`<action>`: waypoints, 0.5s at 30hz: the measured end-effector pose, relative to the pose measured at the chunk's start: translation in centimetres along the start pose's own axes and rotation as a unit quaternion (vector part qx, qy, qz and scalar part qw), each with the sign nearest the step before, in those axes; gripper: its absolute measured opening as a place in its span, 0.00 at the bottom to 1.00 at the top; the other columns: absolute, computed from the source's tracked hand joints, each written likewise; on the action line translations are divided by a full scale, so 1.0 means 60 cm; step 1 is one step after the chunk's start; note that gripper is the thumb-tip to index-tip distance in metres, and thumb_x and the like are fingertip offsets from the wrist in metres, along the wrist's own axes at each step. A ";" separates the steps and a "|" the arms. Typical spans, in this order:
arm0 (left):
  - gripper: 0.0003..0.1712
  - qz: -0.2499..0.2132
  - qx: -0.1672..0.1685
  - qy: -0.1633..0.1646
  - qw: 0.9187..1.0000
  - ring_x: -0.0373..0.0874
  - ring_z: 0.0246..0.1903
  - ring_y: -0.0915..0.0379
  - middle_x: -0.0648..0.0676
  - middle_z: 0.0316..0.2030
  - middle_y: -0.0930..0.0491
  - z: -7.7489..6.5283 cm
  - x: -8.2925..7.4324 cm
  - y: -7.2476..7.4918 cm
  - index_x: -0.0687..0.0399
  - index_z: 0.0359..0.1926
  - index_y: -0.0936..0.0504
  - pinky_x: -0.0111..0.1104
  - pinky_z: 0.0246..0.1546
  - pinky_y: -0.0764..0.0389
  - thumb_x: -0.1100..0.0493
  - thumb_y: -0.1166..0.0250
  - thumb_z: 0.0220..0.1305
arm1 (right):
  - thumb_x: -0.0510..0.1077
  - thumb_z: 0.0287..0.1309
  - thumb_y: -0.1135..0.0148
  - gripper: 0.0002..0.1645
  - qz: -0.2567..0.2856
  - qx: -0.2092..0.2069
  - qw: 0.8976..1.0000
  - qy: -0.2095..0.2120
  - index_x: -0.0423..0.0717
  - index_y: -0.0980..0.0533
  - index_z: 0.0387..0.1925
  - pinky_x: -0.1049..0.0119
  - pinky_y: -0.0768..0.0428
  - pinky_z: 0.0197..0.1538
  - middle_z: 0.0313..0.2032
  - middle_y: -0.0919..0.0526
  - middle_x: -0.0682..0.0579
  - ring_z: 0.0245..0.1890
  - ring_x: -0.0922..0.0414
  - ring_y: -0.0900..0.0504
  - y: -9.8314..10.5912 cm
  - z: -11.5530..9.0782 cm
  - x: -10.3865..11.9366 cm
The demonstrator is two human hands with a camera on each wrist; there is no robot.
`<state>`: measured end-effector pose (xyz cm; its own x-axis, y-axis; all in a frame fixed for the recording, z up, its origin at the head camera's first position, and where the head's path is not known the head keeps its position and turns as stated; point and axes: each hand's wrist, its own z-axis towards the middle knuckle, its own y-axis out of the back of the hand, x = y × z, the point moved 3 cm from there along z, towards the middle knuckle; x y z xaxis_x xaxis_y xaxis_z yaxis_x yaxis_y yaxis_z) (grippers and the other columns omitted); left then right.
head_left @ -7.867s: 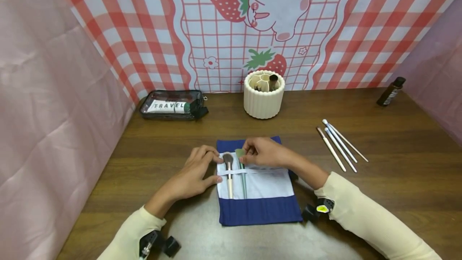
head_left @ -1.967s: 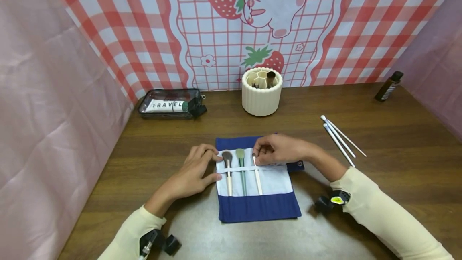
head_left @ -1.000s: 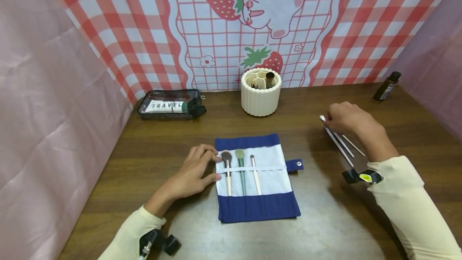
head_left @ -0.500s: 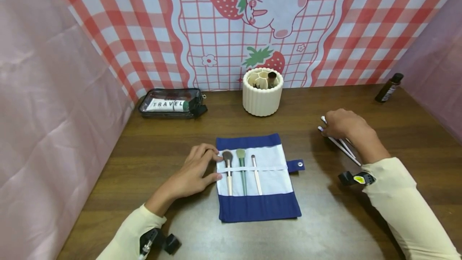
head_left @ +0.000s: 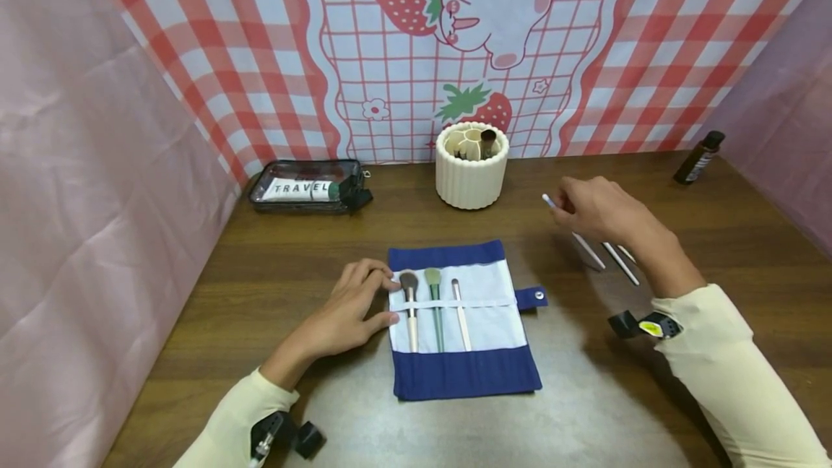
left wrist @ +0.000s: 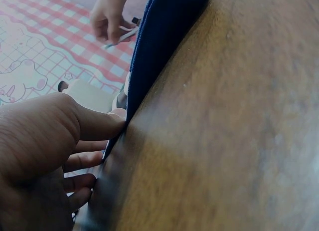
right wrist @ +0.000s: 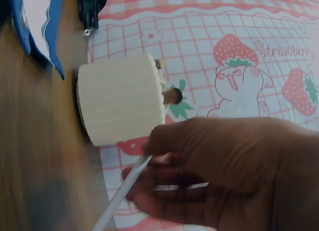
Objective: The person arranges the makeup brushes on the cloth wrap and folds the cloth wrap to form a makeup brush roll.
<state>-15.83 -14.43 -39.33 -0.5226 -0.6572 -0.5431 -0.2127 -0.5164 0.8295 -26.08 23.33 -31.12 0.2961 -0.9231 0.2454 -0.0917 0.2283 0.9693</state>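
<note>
A navy and white fabric brush roll (head_left: 468,374) lies unfolded on the table. Under its white elastic strap sit a fluffy dark makeup brush (head_left: 412,327), a green-handled brush (head_left: 436,323) and a small slim brush (head_left: 464,327). My left hand (head_left: 344,309) rests at the roll's left edge, thumb and fingertips touching it. Off to the right, my right hand (head_left: 604,211) pinches a slim white makeup brush (right wrist: 122,193) between thumb and fingers, raised over the table. Two more thin white brushes (head_left: 620,263) lie beneath that hand, partly hidden by it.
A cream fluted holder (head_left: 471,179) with a few brushes stands at the back middle. To its left lies a clear pouch (head_left: 305,186) with a white tube inside. A dark bottle (head_left: 698,157) stands back right. The roll's snap tab (head_left: 533,297) sticks out rightward.
The slim brush was slid under the strap and released. My right hand then went to the loose white brushes, picked one up and lifted it leftward. My left hand has stayed put.
</note>
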 end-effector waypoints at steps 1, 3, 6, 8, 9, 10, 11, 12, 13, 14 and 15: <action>0.21 0.000 0.001 0.002 1.000 0.56 0.63 0.45 0.57 0.61 0.35 0.000 0.001 0.000 0.56 0.55 0.23 0.53 0.64 0.41 0.52 0.32 0.67 | 0.45 0.63 0.37 0.11 0.007 -0.018 1.000 0.011 0.42 0.26 0.40 0.59 0.26 0.27 0.30 0.22 0.48 0.27 0.54 0.25 0.002 0.001 0.005; 0.21 0.001 0.002 0.004 1.000 0.56 0.63 0.45 0.56 0.61 0.35 -0.001 0.001 0.000 0.56 0.55 0.23 0.53 0.64 0.41 0.52 0.31 0.67 | 0.45 0.64 0.38 0.11 0.020 -0.053 0.998 0.031 0.42 0.25 0.42 0.57 0.26 0.30 0.32 0.20 0.48 0.29 0.53 0.24 0.006 0.003 0.015; 0.21 0.000 0.002 0.003 1.000 0.56 0.63 0.45 0.56 0.61 0.35 -0.001 0.001 -0.001 0.56 0.55 0.23 0.53 0.64 0.40 0.52 0.32 0.67 | 0.46 0.65 0.38 0.13 0.066 -0.086 0.993 0.042 0.43 0.24 0.47 0.55 0.24 0.36 0.36 0.16 0.49 0.33 0.53 0.20 0.008 0.004 0.026; 0.21 -0.001 0.000 0.002 1.000 0.55 0.63 0.45 0.56 0.61 0.35 -0.001 0.000 -0.001 0.56 0.55 0.23 0.53 0.64 0.40 0.52 0.31 0.67 | 0.46 0.66 0.37 0.13 0.104 -0.101 0.988 0.049 0.43 0.23 0.48 0.56 0.23 0.37 0.37 0.15 0.49 0.35 0.53 0.19 0.008 0.004 0.033; 0.21 -0.001 -0.001 0.001 1.000 0.55 0.63 0.45 0.56 0.61 0.35 0.000 0.000 -0.001 0.56 0.55 0.23 0.53 0.64 0.40 0.52 0.31 0.67 | 0.45 0.67 0.37 0.14 0.124 -0.106 0.985 0.052 0.44 0.23 0.49 0.57 0.23 0.37 0.37 0.14 0.50 0.36 0.53 0.18 0.007 0.004 0.036; 0.20 -0.001 -0.002 0.001 1.000 0.55 0.63 0.45 0.56 0.61 0.34 0.000 0.001 -0.001 0.56 0.55 0.23 0.53 0.64 0.40 0.53 0.31 0.66 | 0.45 0.67 0.37 0.14 0.148 -0.108 0.981 0.054 0.44 0.24 0.50 0.59 0.22 0.37 0.38 0.14 0.51 0.36 0.54 0.17 0.006 0.004 0.039; 0.20 -0.001 -0.002 0.000 1.000 0.56 0.63 0.45 0.56 0.61 0.34 0.000 0.001 -0.001 0.56 0.54 0.23 0.52 0.64 0.40 0.53 0.31 0.66 | 0.45 0.68 0.37 0.14 0.173 -0.109 0.977 0.057 0.45 0.24 0.51 0.61 0.20 0.37 0.38 0.14 0.51 0.36 0.54 0.16 0.004 0.004 0.041; 0.20 0.000 -0.003 0.000 1.000 0.56 0.63 0.45 0.56 0.61 0.34 0.000 0.001 -0.001 0.56 0.54 0.23 0.52 0.64 0.40 0.53 0.31 0.66 | 0.45 0.68 0.38 0.14 0.198 -0.109 0.972 0.061 0.45 0.24 0.52 0.63 0.19 0.36 0.38 0.13 0.50 0.36 0.55 0.16 0.002 0.005 0.044; 0.20 0.001 -0.004 0.000 1.000 0.56 0.63 0.45 0.57 0.61 0.34 0.001 0.002 -0.001 0.56 0.54 0.23 0.52 0.64 0.40 0.53 0.31 0.66 | 0.45 0.69 0.38 0.15 0.226 -0.107 0.966 0.065 0.45 0.25 0.53 0.64 0.18 0.36 0.39 0.13 0.49 0.35 0.55 0.15 0.000 0.005 0.046; 0.20 0.001 -0.004 0.000 1.000 0.56 0.63 0.45 0.56 0.61 0.34 0.001 0.002 -0.001 0.56 0.54 0.23 0.52 0.64 0.40 0.53 0.31 0.66 | 0.44 0.69 0.38 0.16 0.254 -0.104 0.959 0.069 0.44 0.25 0.54 0.65 0.17 0.36 0.39 0.13 0.48 0.35 0.54 0.14 -0.002 0.006 0.048; 0.20 0.002 -0.004 -0.001 1.000 0.56 0.63 0.45 0.57 0.61 0.34 0.001 0.002 -0.001 0.56 0.54 0.23 0.53 0.64 0.40 0.53 0.31 0.66 | 0.43 0.69 0.38 0.16 0.285 -0.100 0.951 0.074 0.42 0.26 0.55 0.65 0.17 0.36 0.39 0.13 0.46 0.35 0.54 0.14 -0.004 0.007 0.051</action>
<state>-15.93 -14.46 -39.47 -0.5246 -0.6585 -0.5396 -0.2032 -0.5187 0.8305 -25.54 20.34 -30.64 0.3840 -0.5822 0.7167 -0.0985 0.7459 0.6587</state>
